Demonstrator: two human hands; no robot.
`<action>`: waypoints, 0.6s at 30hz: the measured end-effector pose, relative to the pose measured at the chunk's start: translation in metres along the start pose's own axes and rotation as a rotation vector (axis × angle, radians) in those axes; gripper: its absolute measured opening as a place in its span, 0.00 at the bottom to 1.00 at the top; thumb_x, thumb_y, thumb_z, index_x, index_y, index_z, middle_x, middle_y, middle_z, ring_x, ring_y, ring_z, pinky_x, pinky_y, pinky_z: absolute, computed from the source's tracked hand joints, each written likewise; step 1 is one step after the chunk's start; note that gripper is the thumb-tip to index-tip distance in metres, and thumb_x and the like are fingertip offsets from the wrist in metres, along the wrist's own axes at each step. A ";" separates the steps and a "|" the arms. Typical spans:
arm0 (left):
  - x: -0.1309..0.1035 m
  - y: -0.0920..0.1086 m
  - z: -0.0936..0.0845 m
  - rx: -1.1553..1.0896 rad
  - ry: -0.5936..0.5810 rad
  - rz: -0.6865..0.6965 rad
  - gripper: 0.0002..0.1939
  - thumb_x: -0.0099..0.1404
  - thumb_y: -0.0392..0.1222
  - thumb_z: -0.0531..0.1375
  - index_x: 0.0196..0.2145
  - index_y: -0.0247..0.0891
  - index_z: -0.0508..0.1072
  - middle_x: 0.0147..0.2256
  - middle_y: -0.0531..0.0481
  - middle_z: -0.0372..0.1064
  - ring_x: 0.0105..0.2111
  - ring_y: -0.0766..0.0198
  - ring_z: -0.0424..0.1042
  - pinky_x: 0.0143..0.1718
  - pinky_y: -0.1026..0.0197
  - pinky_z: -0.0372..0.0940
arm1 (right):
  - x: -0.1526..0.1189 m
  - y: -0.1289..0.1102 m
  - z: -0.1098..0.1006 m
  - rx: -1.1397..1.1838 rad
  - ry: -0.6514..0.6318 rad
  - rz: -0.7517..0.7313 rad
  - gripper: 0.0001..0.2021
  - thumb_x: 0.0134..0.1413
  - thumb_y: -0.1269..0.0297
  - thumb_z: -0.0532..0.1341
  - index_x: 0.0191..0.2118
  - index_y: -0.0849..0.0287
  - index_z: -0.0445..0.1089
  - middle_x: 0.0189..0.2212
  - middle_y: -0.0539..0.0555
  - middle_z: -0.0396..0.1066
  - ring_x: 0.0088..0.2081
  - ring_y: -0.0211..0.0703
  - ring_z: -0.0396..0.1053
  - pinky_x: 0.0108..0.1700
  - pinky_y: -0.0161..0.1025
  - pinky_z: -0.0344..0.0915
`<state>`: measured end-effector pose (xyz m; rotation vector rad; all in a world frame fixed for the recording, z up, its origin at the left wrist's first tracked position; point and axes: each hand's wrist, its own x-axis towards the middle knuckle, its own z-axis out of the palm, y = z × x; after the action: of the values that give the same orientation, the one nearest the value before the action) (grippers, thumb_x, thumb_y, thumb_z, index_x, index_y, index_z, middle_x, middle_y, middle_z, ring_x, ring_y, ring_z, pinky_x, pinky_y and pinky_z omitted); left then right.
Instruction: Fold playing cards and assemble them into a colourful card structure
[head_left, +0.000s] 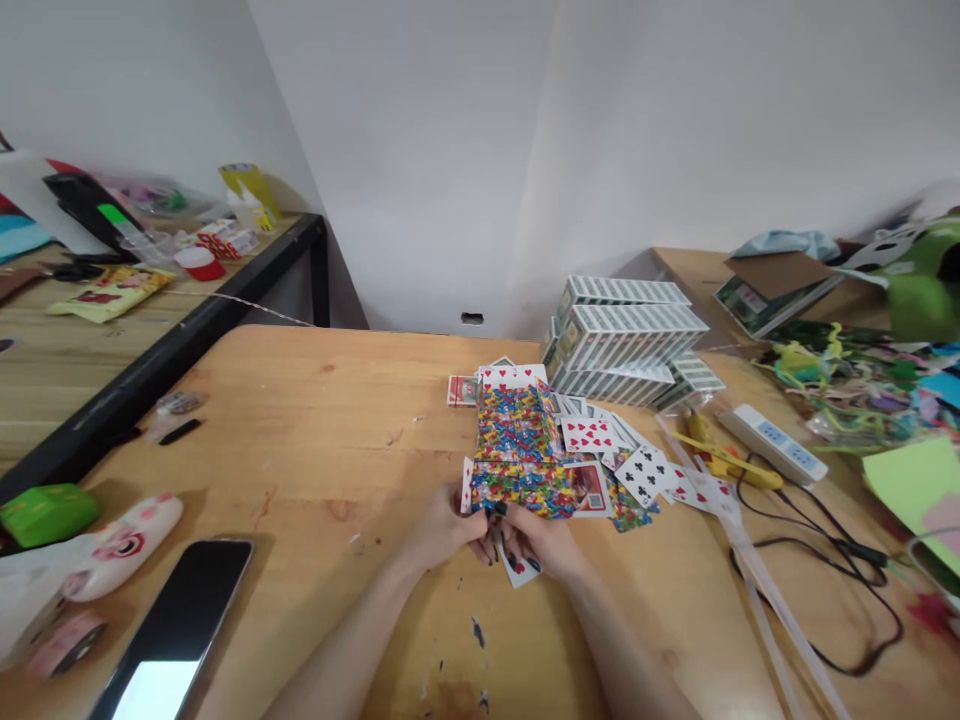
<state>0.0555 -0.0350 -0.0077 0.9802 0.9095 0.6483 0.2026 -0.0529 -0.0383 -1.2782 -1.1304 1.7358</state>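
A sheet-like arrangement of playing cards (517, 430) with multicoloured patterned backs lies in the middle of the table. At its near edge, my left hand (463, 532) and my right hand (534, 538) are close together, thumbs almost touching and fingers curled in. Both grip the front of the patterned cards, though the exact hold is partly hidden by the fingers. A white card with a red heart (521, 572) sticks out beneath my right hand. Beside my left hand, another heart card (467, 478) pokes out. Loose face-up cards (589, 434) spread to the right, among them a clubs card (643, 474).
Striped card boxes (637, 335) are stacked at the back right, near a power strip (776, 442), black cable (810, 545), yellow tool (712, 450) and clear plastic strips (772, 600). At left lie a phone (180, 620) and a green object (49, 512). A wall (435, 170) stands behind.
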 end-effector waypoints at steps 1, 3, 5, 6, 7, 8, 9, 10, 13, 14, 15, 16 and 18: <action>-0.001 0.000 -0.001 -0.005 0.002 0.000 0.03 0.46 0.34 0.55 0.19 0.31 0.66 0.15 0.51 0.66 0.14 0.67 0.67 0.16 0.65 0.67 | 0.000 0.000 0.000 0.003 -0.002 0.004 0.14 0.47 0.59 0.52 0.16 0.60 0.60 0.05 0.44 0.57 0.08 0.27 0.47 0.12 0.30 0.38; -0.002 0.001 -0.003 -0.010 -0.007 0.003 0.03 0.46 0.34 0.54 0.18 0.31 0.65 0.15 0.52 0.65 0.14 0.66 0.67 0.16 0.65 0.66 | 0.000 0.000 0.001 0.000 -0.012 0.015 0.14 0.47 0.60 0.51 0.17 0.60 0.60 0.05 0.43 0.57 0.07 0.27 0.46 0.12 0.30 0.38; -0.003 0.001 -0.005 -0.012 -0.021 0.004 0.04 0.46 0.34 0.54 0.17 0.32 0.64 0.15 0.53 0.64 0.14 0.66 0.68 0.15 0.65 0.66 | 0.000 -0.001 0.002 -0.018 -0.027 0.025 0.13 0.47 0.61 0.51 0.17 0.60 0.61 0.05 0.43 0.57 0.07 0.27 0.46 0.12 0.30 0.38; -0.003 0.000 -0.007 -0.013 -0.022 0.003 0.04 0.46 0.34 0.53 0.17 0.32 0.63 0.14 0.53 0.64 0.14 0.66 0.68 0.15 0.65 0.66 | 0.000 -0.001 0.002 -0.028 -0.037 0.027 0.13 0.47 0.61 0.51 0.17 0.60 0.61 0.05 0.43 0.58 0.07 0.27 0.46 0.12 0.29 0.39; -0.004 0.000 -0.008 -0.012 -0.025 0.001 0.04 0.46 0.34 0.53 0.17 0.32 0.63 0.15 0.53 0.64 0.14 0.65 0.68 0.15 0.65 0.66 | 0.000 -0.001 0.002 -0.036 -0.049 0.027 0.14 0.47 0.61 0.51 0.17 0.60 0.61 0.06 0.43 0.58 0.07 0.27 0.47 0.12 0.29 0.39; -0.004 -0.001 -0.009 -0.011 -0.030 -0.004 0.04 0.46 0.35 0.53 0.17 0.32 0.63 0.15 0.53 0.63 0.14 0.65 0.68 0.15 0.65 0.66 | 0.000 -0.001 0.002 -0.042 -0.057 0.024 0.15 0.47 0.60 0.51 0.16 0.60 0.61 0.06 0.44 0.58 0.08 0.27 0.47 0.12 0.29 0.39; -0.004 -0.001 -0.009 -0.009 -0.038 -0.011 0.05 0.47 0.35 0.53 0.17 0.32 0.63 0.15 0.53 0.63 0.15 0.64 0.69 0.16 0.65 0.66 | 0.000 -0.001 0.002 -0.046 -0.061 0.021 0.15 0.48 0.59 0.51 0.16 0.60 0.61 0.06 0.44 0.58 0.08 0.27 0.47 0.12 0.29 0.40; -0.004 -0.002 -0.010 -0.004 -0.047 -0.018 0.04 0.47 0.35 0.53 0.18 0.32 0.64 0.15 0.53 0.63 0.15 0.64 0.69 0.16 0.65 0.66 | 0.000 -0.001 0.002 -0.050 -0.058 0.018 0.16 0.48 0.58 0.51 0.16 0.60 0.61 0.06 0.44 0.58 0.08 0.27 0.47 0.12 0.29 0.40; -0.003 -0.004 -0.012 0.013 -0.081 -0.028 0.05 0.49 0.36 0.52 0.21 0.32 0.64 0.15 0.54 0.62 0.15 0.63 0.69 0.16 0.64 0.66 | -0.001 -0.002 0.002 -0.060 -0.038 0.017 0.17 0.49 0.56 0.51 0.17 0.60 0.61 0.07 0.44 0.59 0.08 0.27 0.47 0.12 0.29 0.41; -0.003 -0.005 -0.012 0.018 -0.086 -0.026 0.05 0.49 0.36 0.51 0.21 0.32 0.64 0.15 0.54 0.62 0.15 0.63 0.69 0.16 0.64 0.66 | -0.002 -0.004 0.002 -0.063 -0.037 0.019 0.17 0.49 0.55 0.52 0.18 0.60 0.61 0.07 0.44 0.59 0.08 0.27 0.47 0.12 0.29 0.41; -0.003 -0.005 -0.012 0.022 -0.088 -0.024 0.05 0.50 0.36 0.51 0.21 0.33 0.63 0.15 0.54 0.62 0.15 0.63 0.69 0.16 0.65 0.66 | -0.002 -0.005 0.001 -0.065 -0.039 0.023 0.17 0.49 0.55 0.52 0.18 0.60 0.61 0.07 0.44 0.59 0.08 0.27 0.47 0.12 0.28 0.42; -0.003 -0.005 -0.013 0.023 -0.088 -0.024 0.05 0.50 0.36 0.51 0.22 0.33 0.63 0.15 0.54 0.62 0.15 0.63 0.69 0.15 0.65 0.66 | -0.003 -0.006 0.001 -0.067 -0.042 0.026 0.17 0.48 0.54 0.52 0.18 0.60 0.61 0.07 0.44 0.59 0.08 0.27 0.47 0.12 0.28 0.42; -0.004 -0.005 -0.013 0.027 -0.092 -0.032 0.04 0.50 0.36 0.51 0.21 0.33 0.63 0.15 0.54 0.62 0.16 0.64 0.69 0.16 0.65 0.66 | -0.003 -0.007 0.001 -0.068 -0.047 0.026 0.18 0.49 0.53 0.52 0.17 0.61 0.61 0.08 0.45 0.60 0.08 0.26 0.48 0.12 0.28 0.42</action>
<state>0.0428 -0.0347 -0.0141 1.0097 0.8533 0.5604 0.2028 -0.0535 -0.0306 -1.3047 -1.2144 1.7684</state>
